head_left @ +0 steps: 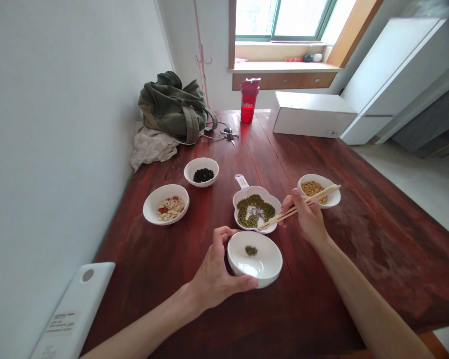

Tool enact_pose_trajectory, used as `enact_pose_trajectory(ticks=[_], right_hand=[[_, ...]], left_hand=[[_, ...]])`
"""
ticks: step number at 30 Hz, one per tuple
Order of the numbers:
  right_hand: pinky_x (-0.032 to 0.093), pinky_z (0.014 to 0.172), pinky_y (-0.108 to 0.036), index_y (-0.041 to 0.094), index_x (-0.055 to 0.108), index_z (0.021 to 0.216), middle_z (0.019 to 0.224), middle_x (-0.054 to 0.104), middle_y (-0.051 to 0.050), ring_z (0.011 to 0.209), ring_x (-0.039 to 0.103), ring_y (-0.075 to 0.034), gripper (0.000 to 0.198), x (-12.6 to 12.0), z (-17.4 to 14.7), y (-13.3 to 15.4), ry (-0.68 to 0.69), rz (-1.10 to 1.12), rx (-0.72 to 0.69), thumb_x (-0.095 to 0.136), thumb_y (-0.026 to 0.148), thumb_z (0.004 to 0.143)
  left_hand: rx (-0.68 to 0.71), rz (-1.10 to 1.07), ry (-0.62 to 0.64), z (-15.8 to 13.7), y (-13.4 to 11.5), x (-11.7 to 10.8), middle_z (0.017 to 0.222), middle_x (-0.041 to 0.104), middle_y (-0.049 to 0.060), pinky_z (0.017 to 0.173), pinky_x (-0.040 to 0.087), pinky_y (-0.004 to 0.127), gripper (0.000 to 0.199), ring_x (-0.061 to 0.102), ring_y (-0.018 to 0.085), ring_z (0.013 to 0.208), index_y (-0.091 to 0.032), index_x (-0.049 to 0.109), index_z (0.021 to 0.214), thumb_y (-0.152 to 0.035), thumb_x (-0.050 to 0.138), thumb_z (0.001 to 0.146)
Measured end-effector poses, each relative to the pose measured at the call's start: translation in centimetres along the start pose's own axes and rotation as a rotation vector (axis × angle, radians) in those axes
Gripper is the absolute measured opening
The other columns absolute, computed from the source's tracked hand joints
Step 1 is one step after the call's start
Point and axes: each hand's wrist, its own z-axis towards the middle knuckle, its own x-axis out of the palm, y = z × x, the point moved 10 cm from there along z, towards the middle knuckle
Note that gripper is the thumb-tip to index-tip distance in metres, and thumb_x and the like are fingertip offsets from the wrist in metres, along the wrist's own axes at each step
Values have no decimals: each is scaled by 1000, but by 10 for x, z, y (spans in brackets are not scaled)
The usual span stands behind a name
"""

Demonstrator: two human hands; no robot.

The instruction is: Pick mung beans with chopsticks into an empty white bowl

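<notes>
Sorting green beans: wooden chopsticks (299, 207) are pinched in the right hand (307, 218) over the flower-shaped lilac dish (239, 199) — the round white bowl (273, 262) is cupped by left-hand fingers (224, 234); a precise pinch is likely needed next.

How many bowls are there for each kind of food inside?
Green beans: 2, the flower bowl and the near bowl
Black beans: 1
Yellow beans: 1
Peanuts: 1
Total: 5 bowls

A dark red wooden table (359, 209) stands against a white wall (60, 124). Daylight comes through a window (284, 19) above a wooden sill (284, 67). White cabinets (392, 70) stand at right on a pale floor (419, 179).
</notes>
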Motion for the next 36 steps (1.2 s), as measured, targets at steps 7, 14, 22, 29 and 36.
enact_pose_trajectory(ticks=[7, 14, 22, 29, 36], right_hand=[[58, 49, -30, 24, 71, 63, 61, 74, -6, 55, 72, -20, 66, -20, -4, 20, -111, -55, -142, 63, 75, 105], [52, 41, -29, 23, 71, 57, 50, 68, -5, 41, 62, -17, 71, -6, -5, 21, -44, -237, -140, 68, 81, 98], [51, 38, -26, 21, 70, 58, 53, 69, -5, 40, 64, -16, 68, -6, -9, 12, -92, 98, -134, 69, 72, 103], [54, 44, -28, 21, 75, 62, 56, 71, -6, 45, 66, -16, 67, -14, -10, 28, -107, -100, -264, 64, 71, 107], [49, 38, -27, 20, 72, 59, 50, 67, -5, 39, 62, -16, 70, -1, -8, 13, -33, -77, -155, 66, 74, 104]], left_hand=[[8, -19, 19, 2, 3, 1, 142, 68, 12, 107, 51, 48, 104, 68, 36, 126, -27, 42, 139, -69, 106, 70], [45, -33, 28, 4, -1, -2, 140, 70, 11, 105, 53, 44, 100, 69, 33, 125, -26, 44, 138, -68, 107, 72], [-4, -39, 28, 6, -11, 0, 134, 72, 12, 104, 51, 44, 100, 69, 33, 122, -24, 46, 134, -69, 108, 69], [41, -41, 27, 7, -6, -1, 134, 71, 10, 102, 51, 43, 101, 69, 31, 119, -25, 44, 135, -69, 107, 71], [7, -55, 24, 6, -10, 0, 136, 70, 12, 105, 50, 47, 103, 69, 33, 123, -25, 45, 135, -74, 107, 69]])
